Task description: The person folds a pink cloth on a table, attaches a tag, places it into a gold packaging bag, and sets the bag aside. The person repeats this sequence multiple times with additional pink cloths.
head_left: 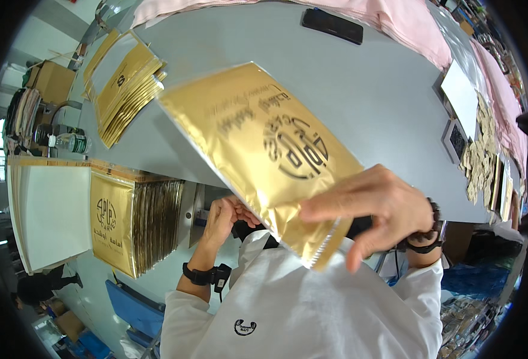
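Note:
A flat gold plastic packaging bag (234,125) with dark printing is tilted in front of me, its upper left end slightly blurred. My right hand (378,206) lies over its lower right part, fingers stretched across the gold face and thumb spread away. At the bag's lower left edge, my left hand (223,216) has its fingers curled closed; their tips meet the edge and are partly hidden. To the left, an open carton (51,209) holds a dense row of similar gold bags (113,224). A fanned stack of gold bags (126,78) rests on the table's far left.
The grey table (390,102) carries a black phone (333,26) at the back. Pink fabric (407,27) lines its far edge. Small beige tags (481,158) and a white sheet (459,99) lie right. A plastic bottle (69,143) and a blue chair (133,308) are left.

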`<action>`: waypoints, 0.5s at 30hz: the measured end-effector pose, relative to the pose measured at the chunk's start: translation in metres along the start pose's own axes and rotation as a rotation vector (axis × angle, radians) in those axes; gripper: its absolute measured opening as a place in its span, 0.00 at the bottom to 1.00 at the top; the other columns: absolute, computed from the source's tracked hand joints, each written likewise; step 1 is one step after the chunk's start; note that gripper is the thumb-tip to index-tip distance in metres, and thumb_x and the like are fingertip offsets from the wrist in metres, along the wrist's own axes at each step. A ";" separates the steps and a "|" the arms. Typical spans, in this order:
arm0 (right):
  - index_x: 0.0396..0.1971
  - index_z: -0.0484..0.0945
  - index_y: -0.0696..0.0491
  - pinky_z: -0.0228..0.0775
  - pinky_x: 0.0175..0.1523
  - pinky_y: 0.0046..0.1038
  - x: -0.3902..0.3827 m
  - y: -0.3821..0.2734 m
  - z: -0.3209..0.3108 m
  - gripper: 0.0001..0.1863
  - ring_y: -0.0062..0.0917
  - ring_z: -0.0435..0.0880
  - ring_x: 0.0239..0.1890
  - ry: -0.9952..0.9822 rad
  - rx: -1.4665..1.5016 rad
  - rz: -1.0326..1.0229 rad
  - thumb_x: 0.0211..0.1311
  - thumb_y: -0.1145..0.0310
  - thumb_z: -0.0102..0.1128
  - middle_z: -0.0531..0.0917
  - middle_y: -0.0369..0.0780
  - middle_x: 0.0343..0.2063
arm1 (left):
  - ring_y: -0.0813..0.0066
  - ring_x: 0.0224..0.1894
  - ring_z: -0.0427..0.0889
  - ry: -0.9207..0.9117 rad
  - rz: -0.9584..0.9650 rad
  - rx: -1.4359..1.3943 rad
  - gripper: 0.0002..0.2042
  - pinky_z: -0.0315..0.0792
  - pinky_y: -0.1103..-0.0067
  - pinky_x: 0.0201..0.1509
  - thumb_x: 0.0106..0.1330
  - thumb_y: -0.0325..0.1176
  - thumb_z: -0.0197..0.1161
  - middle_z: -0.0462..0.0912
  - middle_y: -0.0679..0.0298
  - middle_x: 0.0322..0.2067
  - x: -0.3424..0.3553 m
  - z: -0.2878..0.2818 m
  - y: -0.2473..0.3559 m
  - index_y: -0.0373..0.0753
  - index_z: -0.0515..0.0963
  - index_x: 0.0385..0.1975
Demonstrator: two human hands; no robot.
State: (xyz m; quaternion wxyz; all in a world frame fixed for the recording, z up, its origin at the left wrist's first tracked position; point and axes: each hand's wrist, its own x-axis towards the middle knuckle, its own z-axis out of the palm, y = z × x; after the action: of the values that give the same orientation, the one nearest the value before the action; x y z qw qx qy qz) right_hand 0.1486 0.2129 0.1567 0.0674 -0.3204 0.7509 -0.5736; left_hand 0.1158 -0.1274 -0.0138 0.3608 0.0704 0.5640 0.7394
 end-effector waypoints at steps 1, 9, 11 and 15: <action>0.58 0.84 0.57 0.83 0.57 0.40 0.002 0.015 0.004 0.34 0.48 0.87 0.55 0.066 -0.053 0.045 0.56 0.49 0.77 0.85 0.53 0.56 | 0.60 0.38 0.90 -0.027 -0.024 0.047 0.49 0.84 0.71 0.42 0.70 0.77 0.45 0.88 0.48 0.39 -0.001 -0.005 -0.002 0.21 0.79 0.48; 0.59 0.83 0.55 0.63 0.77 0.47 -0.013 0.078 0.064 0.21 0.44 0.75 0.71 0.052 -0.400 0.177 0.69 0.65 0.68 0.80 0.49 0.64 | 0.73 0.60 0.79 0.280 0.128 0.207 0.23 0.75 0.74 0.62 0.77 0.37 0.63 0.81 0.58 0.60 -0.014 0.013 -0.009 0.31 0.73 0.65; 0.55 0.85 0.57 0.73 0.69 0.43 -0.015 0.073 0.058 0.17 0.45 0.82 0.63 0.210 -0.346 0.253 0.69 0.68 0.68 0.83 0.48 0.61 | 0.72 0.58 0.79 0.421 0.003 0.198 0.23 0.74 0.73 0.62 0.78 0.39 0.64 0.81 0.57 0.59 -0.022 0.011 -0.009 0.31 0.74 0.65; 0.47 0.87 0.59 0.80 0.51 0.31 -0.019 0.066 0.043 0.10 0.37 0.89 0.44 0.409 -0.434 0.280 0.69 0.75 0.66 0.90 0.48 0.46 | 0.74 0.52 0.80 0.937 0.400 0.355 0.22 0.76 0.76 0.55 0.78 0.42 0.64 0.82 0.58 0.53 -0.041 -0.010 -0.017 0.30 0.75 0.60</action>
State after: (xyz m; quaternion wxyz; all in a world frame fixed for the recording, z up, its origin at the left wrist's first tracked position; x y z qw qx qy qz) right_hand 0.1566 0.1974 0.0776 -0.0765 -0.0993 0.8903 -0.4377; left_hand 0.1485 -0.1580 -0.0203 -0.0949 -0.1008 0.7566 0.6391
